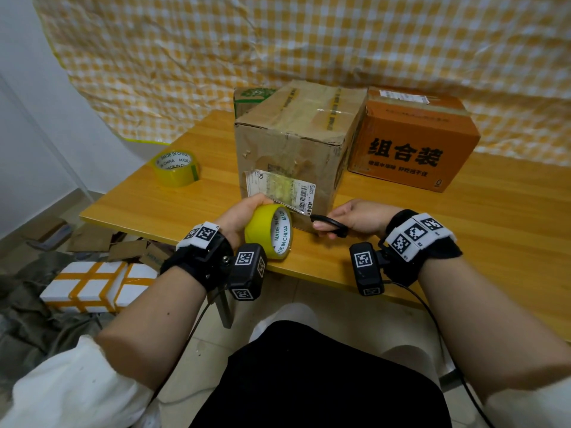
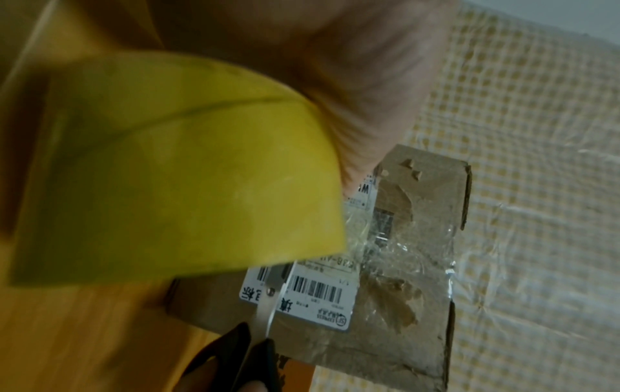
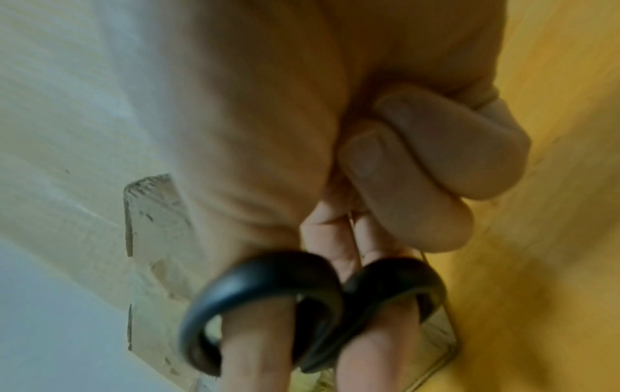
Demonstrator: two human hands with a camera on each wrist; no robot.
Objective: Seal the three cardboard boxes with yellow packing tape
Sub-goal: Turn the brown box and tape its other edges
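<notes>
A worn brown cardboard box (image 1: 293, 143) with a white shipping label stands mid-table, close to me. My left hand (image 1: 244, 213) grips a roll of yellow tape (image 1: 269, 231) against the box's lower front. My right hand (image 1: 355, 217) holds black-handled scissors (image 1: 329, 225), fingers through the loops (image 3: 268, 305), blades (image 2: 268, 305) pointing at the tape by the label. An orange printed box (image 1: 414, 137) stands to the right. A third box with green print (image 1: 250, 98) peeks out behind the brown one. In the left wrist view the yellow roll (image 2: 174, 172) fills the frame's left.
A second yellowish tape roll (image 1: 176, 168) lies on the wooden table (image 1: 463, 230) at the left. A yellow checked cloth (image 1: 309, 41) hangs behind. On the floor at left lie a white foam box with yellow tape (image 1: 95, 287) and cardboard scraps (image 1: 123, 247).
</notes>
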